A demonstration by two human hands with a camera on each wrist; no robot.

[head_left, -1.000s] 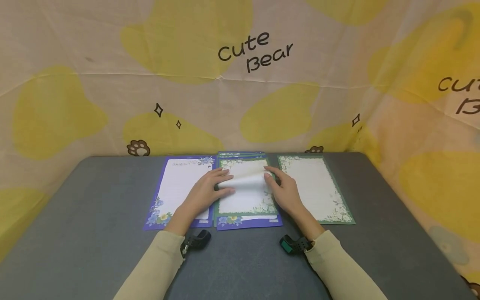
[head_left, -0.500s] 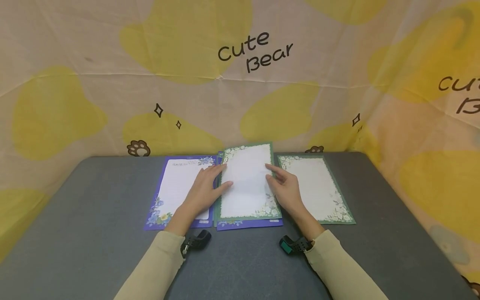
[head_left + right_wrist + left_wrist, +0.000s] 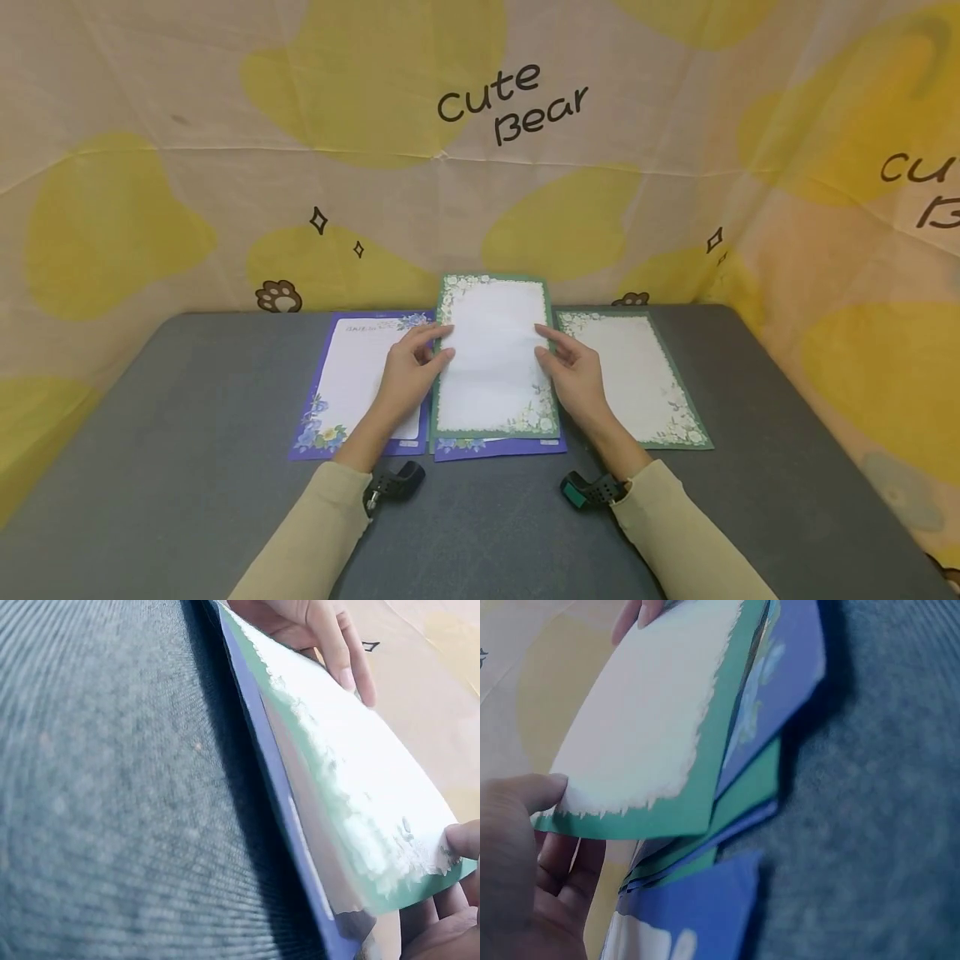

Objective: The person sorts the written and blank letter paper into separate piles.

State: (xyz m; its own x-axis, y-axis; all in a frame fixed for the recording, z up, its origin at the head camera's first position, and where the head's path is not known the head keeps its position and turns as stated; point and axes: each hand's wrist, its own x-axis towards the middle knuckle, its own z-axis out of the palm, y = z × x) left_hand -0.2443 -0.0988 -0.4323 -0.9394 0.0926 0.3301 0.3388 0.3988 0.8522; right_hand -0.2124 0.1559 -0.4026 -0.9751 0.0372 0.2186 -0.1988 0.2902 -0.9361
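Observation:
A white sheet of stationery paper (image 3: 491,367) with a green floral border is raised at its far end in the middle of the head view. My left hand (image 3: 408,373) pinches its left edge, thumb on top and fingers beneath, as the left wrist view shows. On the opposite edge, my right hand (image 3: 577,379) pinches it with the thumb (image 3: 463,838) above and fingers below. Under this sheet lies a layered pile of purple- and green-bordered papers. The top purple-bordered paper (image 3: 517,448) shows along the near side; most of the pile is hidden.
Left of the pile lies a purple-bordered sheet (image 3: 363,383) with blue flowers, partly behind my left hand. A green-bordered sheet (image 3: 633,379) lies to the right. The dark grey table (image 3: 480,533) ends at a patterned cloth backdrop (image 3: 405,192).
The upper half of the green-bordered sheet, bent over one second ago, has come up and straightened. My left thumb has drawn back to the sheet's edge, while my right hand has barely shifted.

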